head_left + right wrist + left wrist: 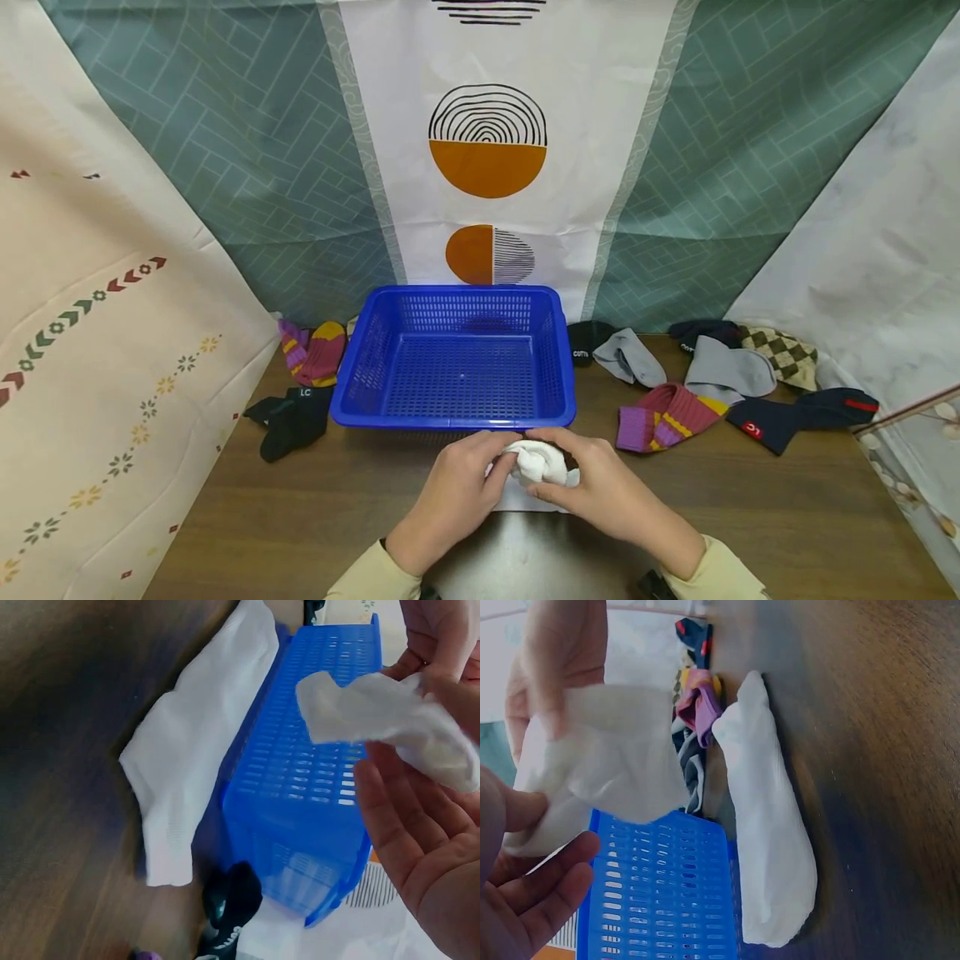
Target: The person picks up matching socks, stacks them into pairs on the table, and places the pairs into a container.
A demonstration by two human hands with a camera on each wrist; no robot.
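In the head view a bunched white sock (538, 463) is up in front of the basket, between both hands. My left hand (467, 477) pinches its left side with thumb and fingers. Across from it, my right hand (596, 483) holds the right side, thumb near and fingers beyond. The left wrist view shows the left thumb pressed on the folded fabric (607, 765). A second white sock (199, 735) lies stretched flat on the table below the hands, mostly covered by them in the head view.
A blue plastic basket (453, 421) stands just beyond the hands. Dark socks (296, 421) and a striped sock (324, 354) lie to its left. On its right are grey socks (727, 371), a maroon-purple striped sock (667, 417), navy socks (802, 415) and an argyle sock (783, 357).
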